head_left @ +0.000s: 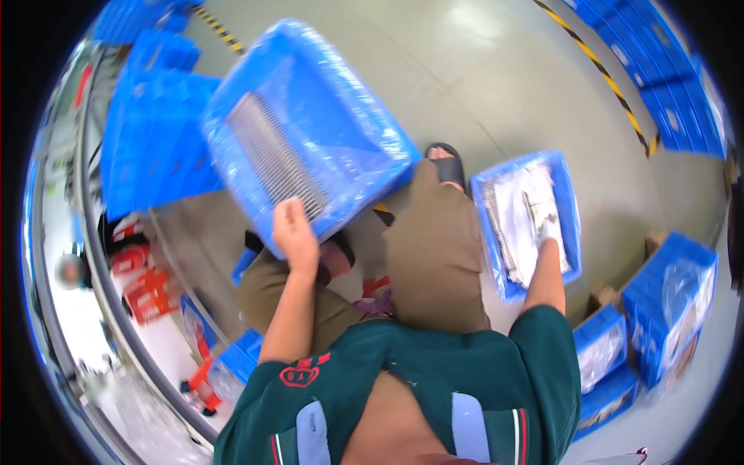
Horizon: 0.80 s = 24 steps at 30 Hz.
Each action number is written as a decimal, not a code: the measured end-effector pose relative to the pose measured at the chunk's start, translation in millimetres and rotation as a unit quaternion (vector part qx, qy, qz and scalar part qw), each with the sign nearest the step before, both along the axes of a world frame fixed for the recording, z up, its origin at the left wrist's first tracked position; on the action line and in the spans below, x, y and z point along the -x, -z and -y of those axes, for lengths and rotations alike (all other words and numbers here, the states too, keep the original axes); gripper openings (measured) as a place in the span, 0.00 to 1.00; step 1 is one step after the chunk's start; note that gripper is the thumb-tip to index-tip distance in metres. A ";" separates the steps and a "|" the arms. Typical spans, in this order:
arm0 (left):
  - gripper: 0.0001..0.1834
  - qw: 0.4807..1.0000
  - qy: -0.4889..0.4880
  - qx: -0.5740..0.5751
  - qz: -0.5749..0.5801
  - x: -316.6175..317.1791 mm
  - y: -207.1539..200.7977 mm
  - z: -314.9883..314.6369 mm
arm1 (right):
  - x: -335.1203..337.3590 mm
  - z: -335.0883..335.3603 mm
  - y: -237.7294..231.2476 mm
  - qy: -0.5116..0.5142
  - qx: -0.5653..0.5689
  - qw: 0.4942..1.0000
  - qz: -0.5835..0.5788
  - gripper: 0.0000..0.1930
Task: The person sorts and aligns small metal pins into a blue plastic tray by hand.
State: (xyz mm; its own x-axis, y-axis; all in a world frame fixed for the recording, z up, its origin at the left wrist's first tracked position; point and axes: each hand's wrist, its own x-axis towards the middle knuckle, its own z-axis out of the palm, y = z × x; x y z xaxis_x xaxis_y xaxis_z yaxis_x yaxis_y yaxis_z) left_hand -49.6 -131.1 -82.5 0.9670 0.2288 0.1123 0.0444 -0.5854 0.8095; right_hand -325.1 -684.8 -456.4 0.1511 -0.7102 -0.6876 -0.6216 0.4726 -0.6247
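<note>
Blue bins (pixel 155 132) stand stacked on a workshop's smooth grey floor (pixel 465 77) around a worker in a green shirt (pixel 434 353). The left hand (pixel 296 239) curls at the near edge of a large plastic-lined bin (pixel 341 74) holding a row of slim metallic parts (pixel 275 151); whether it grips anything cannot be told. The right hand (pixel 549 231), blurred, its grip unclear, dips into a smaller bin (pixel 572 205) beside a white sheet (pixel 511 209). The step appears to be handling parts; the next move calls for a sure pinch.
</note>
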 end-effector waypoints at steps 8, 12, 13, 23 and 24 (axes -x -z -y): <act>0.11 0.990 -0.031 0.136 0.026 -0.2 10.4 -42.5 | -179.1 -149.9 -240.1 -0.058 -0.131 0.980 0.142 0.16; 0.13 0.905 -0.045 0.419 -0.067 -12.7 -34.5 -54.1 | -245.8 -185.8 -351.9 -0.181 -0.130 0.916 0.334 0.15; 0.13 0.905 -0.038 0.423 -0.033 -18.6 -41.7 -63.7 | -259.9 -197.2 -378.6 -0.222 -0.149 0.887 0.376 0.15; 0.14 0.858 -0.033 0.503 0.099 -67.2 -94.9 -99.5 | -368.9 -408.1 -510.9 -0.440 -0.410 0.720 0.345 0.15; 0.14 0.859 -0.042 0.503 0.086 -67.3 -80.8 -101.2 | -367.4 -428.1 -509.9 -0.438 -0.413 0.726 0.333 0.15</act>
